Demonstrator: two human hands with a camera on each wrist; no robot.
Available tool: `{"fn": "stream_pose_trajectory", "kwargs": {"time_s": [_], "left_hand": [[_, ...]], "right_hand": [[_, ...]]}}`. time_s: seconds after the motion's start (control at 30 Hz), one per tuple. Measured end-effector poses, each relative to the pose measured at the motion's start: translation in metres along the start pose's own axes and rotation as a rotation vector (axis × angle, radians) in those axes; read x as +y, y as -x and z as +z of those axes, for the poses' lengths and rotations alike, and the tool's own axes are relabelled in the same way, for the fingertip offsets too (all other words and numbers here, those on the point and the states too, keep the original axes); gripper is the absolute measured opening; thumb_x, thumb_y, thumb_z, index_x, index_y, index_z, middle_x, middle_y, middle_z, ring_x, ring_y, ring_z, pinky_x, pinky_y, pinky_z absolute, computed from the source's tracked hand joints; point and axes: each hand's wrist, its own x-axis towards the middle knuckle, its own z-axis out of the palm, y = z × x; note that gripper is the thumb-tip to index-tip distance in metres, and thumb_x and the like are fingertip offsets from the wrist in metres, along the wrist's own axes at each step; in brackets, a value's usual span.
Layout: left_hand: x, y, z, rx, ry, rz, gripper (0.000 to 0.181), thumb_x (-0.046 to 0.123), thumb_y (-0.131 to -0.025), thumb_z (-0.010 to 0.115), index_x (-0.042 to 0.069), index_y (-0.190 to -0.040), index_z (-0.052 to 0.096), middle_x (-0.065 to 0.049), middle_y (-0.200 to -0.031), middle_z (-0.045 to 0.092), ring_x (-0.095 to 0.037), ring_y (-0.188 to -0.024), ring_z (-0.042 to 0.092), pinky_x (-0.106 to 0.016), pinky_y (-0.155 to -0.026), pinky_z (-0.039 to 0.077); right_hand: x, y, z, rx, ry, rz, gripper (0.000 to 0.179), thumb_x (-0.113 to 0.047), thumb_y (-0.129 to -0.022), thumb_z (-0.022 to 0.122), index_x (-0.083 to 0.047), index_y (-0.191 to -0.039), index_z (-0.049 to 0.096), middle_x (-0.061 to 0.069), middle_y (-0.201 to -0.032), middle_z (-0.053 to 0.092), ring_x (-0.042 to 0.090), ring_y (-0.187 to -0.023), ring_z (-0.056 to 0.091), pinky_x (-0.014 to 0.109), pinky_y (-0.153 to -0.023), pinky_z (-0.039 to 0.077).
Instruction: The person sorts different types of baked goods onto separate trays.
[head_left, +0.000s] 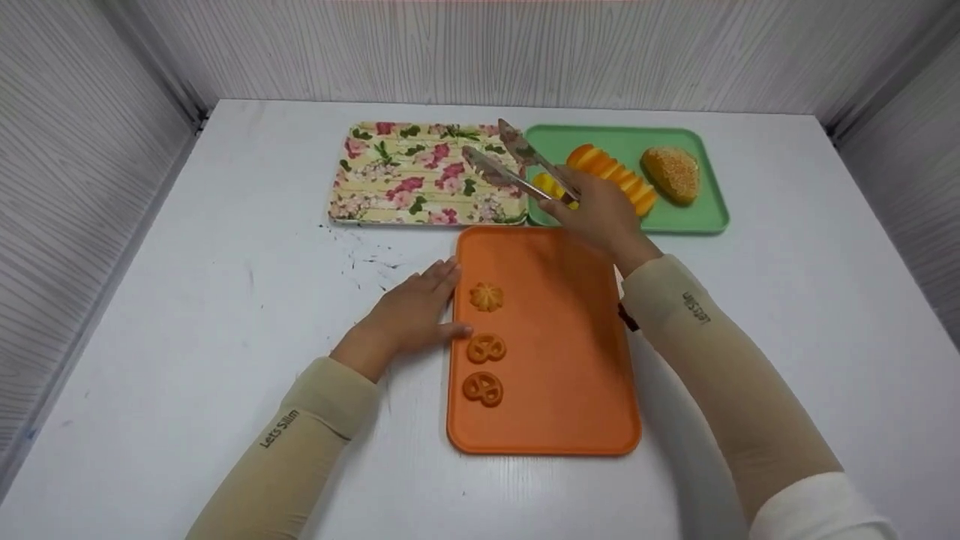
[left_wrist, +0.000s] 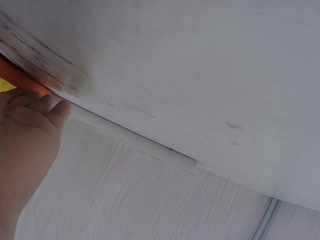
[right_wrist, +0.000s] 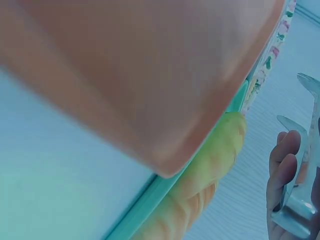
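Left hand [head_left: 409, 311]: fingers extended and close together, thumb set apart; fingertips at the near side rim of the orange tray [head_left: 555, 390], thumb tip over that rim. Right hand [head_left: 604, 214]: fingers curled round the metal tongs [head_left: 517, 180], pinching them near the closed end; tong arms spread, tips pointing out ahead of this hand and to its left, over the adjoining edge of the floral tray [head_left: 405, 172]. Orange tray lies between the two hands, flat on the white surface [head_left: 225, 315]. Just right of the left hand, in a line along the tray's left side: a flower-shaped cookie [head_left: 486, 297], farthest out; one pretzel [head_left: 487, 349] beside the thumb; a second pretzel [head_left: 482, 389] nearer the person. Floral tray sits beyond the left hand. Green tray [head_left: 694, 217] lies beneath and beyond the right hand, side by side with the floral one. On the green tray: a yellow item [head_left: 546, 184], partly hidden by the tongs and right hand; a ridged orange loaf [head_left: 619, 176] just past the knuckles; a seeded bun [head_left: 673, 174] to the right of that hand. Both forearms wear beige sleeves [head_left: 322, 420].
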Motion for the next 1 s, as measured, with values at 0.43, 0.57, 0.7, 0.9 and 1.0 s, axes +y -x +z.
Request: {"fn": "stream_pose_trajectory", "kwargs": {"time_s": [0.43,0.57,0.7,0.9,1.0], "left_hand": [[0.000,0.000,0.001,-0.007,0.001,-0.004,0.095,0.062,-0.088,0.051,0.008,-0.154,0.009,-0.002,-0.159,0.001,-0.019,-0.144,0.001,-0.039,-0.115,0.011],[0.000,0.001,0.001,-0.007,0.002,-0.004,0.094,0.062,-0.089,0.051,0.008,-0.154,0.009,-0.002,-0.159,0.002,-0.019,-0.144,0.002,-0.039,-0.115,0.012],[0.000,0.001,0.001,-0.007,-0.006,0.002,0.093,0.062,-0.089,0.051,0.008,-0.153,0.010,-0.002,-0.159,0.002,-0.019,-0.144,0.003,-0.039,-0.115,0.012],[-0.001,0.000,0.000,0.003,-0.012,0.019,0.093,0.062,-0.089,0.050,0.007,-0.153,0.012,-0.004,-0.159,0.004,-0.020,-0.144,0.004,-0.039,-0.115,0.011],[0.000,0.000,-0.001,0.006,-0.012,0.015,0.093,0.061,-0.089,0.051,0.007,-0.153,0.012,-0.004,-0.159,0.004,-0.020,-0.144,0.004,-0.039,-0.115,0.011]], "right_hand": [[0.012,0.033,-0.005,0.001,0.062,-0.144,0.063,-0.049,-0.088,0.063,-0.025,-0.143,0.045,0.007,-0.105,0.068,0.023,-0.075,0.061,0.040,-0.062,0.045],[0.018,0.045,-0.004,-0.029,0.032,-0.187,0.064,-0.049,-0.088,0.062,-0.023,-0.144,0.044,0.005,-0.102,0.070,0.020,-0.056,0.053,0.035,-0.052,0.040],[0.024,0.054,-0.004,-0.066,0.026,-0.234,0.064,-0.049,-0.089,0.061,-0.023,-0.145,0.044,0.002,-0.098,0.070,0.016,-0.054,0.051,0.033,-0.052,0.042],[0.031,0.065,-0.003,-0.101,0.023,-0.296,0.061,-0.047,-0.088,0.062,-0.021,-0.142,0.049,-0.001,-0.095,0.069,0.015,-0.056,0.051,0.033,-0.053,0.043],[0.034,0.069,-0.003,-0.123,0.000,-0.317,0.058,-0.044,-0.088,0.065,-0.023,-0.140,0.051,-0.003,-0.093,0.069,0.014,-0.060,0.054,0.033,-0.056,0.045]]}}
